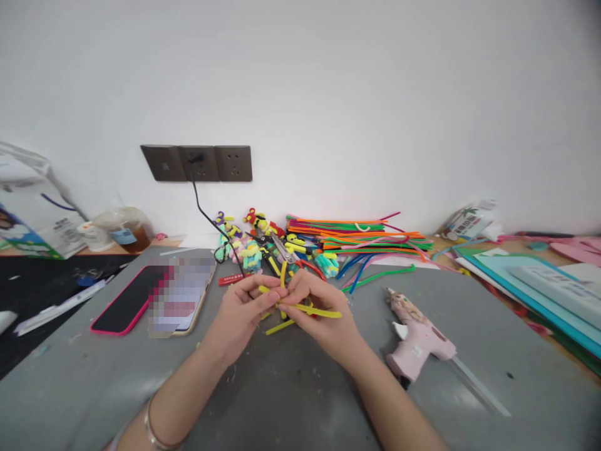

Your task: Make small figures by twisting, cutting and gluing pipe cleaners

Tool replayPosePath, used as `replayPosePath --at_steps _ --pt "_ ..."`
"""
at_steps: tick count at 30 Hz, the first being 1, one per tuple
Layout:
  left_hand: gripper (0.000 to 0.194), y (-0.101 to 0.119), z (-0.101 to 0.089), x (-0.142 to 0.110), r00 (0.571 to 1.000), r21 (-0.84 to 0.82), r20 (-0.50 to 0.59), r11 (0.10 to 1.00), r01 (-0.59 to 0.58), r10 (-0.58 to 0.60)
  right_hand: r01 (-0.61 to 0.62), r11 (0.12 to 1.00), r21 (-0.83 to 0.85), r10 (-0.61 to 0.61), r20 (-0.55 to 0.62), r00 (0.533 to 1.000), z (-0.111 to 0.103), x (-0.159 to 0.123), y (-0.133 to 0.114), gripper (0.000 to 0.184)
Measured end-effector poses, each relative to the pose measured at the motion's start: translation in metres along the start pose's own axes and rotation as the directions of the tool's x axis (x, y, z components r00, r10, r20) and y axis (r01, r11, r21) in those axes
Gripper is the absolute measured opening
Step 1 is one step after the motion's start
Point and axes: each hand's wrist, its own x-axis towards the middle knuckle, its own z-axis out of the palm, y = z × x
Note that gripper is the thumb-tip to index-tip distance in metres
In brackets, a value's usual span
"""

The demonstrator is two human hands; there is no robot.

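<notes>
"What does the lettering say?"
"Too blurred: the bag [471, 219] at back right shows a palm tree, and the blue label [124, 236] on the cup [139, 237] is unreadable."
"And the hands?"
"Left hand [241, 316] and right hand [327, 321] both pinch yellow stems [323, 311] above the grey mat [282, 407]."
"Anything around?"
"Hand tools [284, 252] and coloured stems [375, 242] behind, phones [128, 300] left, glue gun [416, 341] right."

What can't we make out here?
Head view:
- Yellow stems: pinched parts, hidden by left hand and right hand.
- Pale-cased phone: screen content, partly pixelated.
- White package: far side, cut off by left edge.
- Glue gun: small mark, too blurred.
</notes>
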Motion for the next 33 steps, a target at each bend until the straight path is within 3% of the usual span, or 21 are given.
replayPosePath --at_steps 7,14,20,28,33 --pt "0.030 -0.0009 0.0048 -0.0031 0.996 0.095 0.039 0.992 -0.078 0.074 -0.015 0.996 0.092 0.026 -0.120 0.992 -0.0023 0.0020 -0.0055 0.019" --pt "0.023 0.0020 0.0033 -0.0028 0.980 0.171 0.066 0.966 -0.194 0.185 -0.012 0.997 0.073 0.018 -0.069 0.997 -0.0013 -0.0001 -0.0062 0.015" --pt "0.027 -0.0006 0.0014 -0.0027 0.983 0.193 0.040 0.964 -0.184 0.179 0.020 1.000 -0.002 -0.020 -0.029 0.999 -0.0018 -0.0014 -0.0047 0.009" --pt "0.031 -0.0018 0.0002 -0.0026 0.987 0.269 0.025 0.950 -0.158 0.157 0.147 0.964 -0.222 -0.157 -0.024 0.987 -0.0028 0.0002 -0.0036 0.014" --pt "0.032 -0.0021 0.0018 -0.0022 0.993 0.235 0.001 0.965 -0.118 0.121 0.205 0.935 -0.289 -0.217 -0.009 0.976 -0.0051 -0.0001 -0.0044 0.012"
